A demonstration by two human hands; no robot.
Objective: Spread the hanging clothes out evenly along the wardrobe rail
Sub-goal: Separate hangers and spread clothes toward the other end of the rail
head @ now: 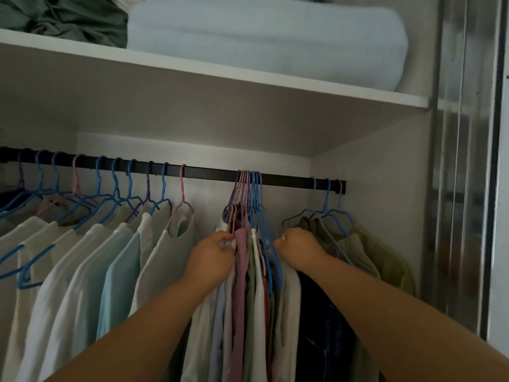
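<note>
Rail: black metal wardrobe rail [212,174] runs across mid-frame, left edge to right of centre.
Bunched clothes: tight cluster of mixed-colour garments on purple, pink and blue hangers [249,244], centre of frame, hooks touching.
Left group: pale shirts on blue and pink hangers [91,244], spaced along the left half.
Right group: olive garments [358,244], near the rail's right end.
Left hand [212,257]: fingers curled, pinching a white garment edge at the cluster's left side.
Right hand [298,248]: fingers curled into the cluster's right side; the item gripped cannot be told.
Shelf: white shelf [192,67] above, bearing a pale blue folded pad [261,37] and dark green fabric [63,17].
</note>
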